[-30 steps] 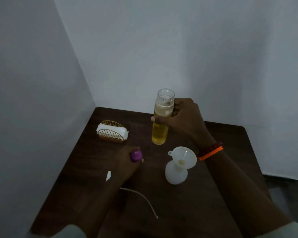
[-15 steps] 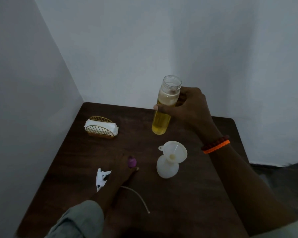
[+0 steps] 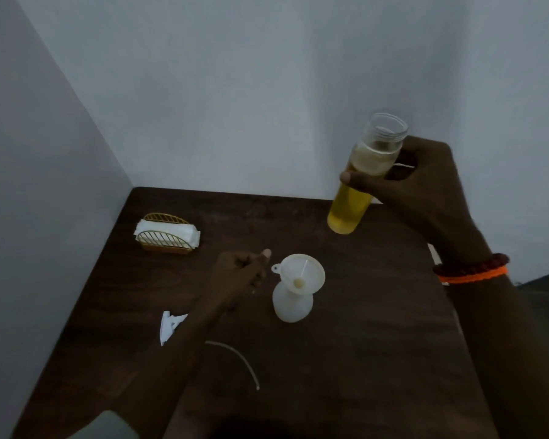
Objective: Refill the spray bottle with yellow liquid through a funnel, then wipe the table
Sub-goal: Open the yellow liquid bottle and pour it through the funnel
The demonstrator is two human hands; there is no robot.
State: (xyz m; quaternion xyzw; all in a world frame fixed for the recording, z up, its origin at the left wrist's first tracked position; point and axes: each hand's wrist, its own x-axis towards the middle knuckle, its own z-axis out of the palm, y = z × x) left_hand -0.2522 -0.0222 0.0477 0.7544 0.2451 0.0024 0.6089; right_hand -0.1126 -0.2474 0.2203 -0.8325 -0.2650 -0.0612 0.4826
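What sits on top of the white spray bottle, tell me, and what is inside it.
A white funnel sits in the neck of the spray bottle, its spout hidden inside. The bottle's frosted wall hides any liquid. The right hand holds the bottle of yellow liquid above the table.

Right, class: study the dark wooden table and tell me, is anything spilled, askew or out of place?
No spill shows. The white trigger spray head lies off its bottle on the dark wooden table, its thin dip tube curving loose nearby. The white plastic funnel leans in the white spray bottle.
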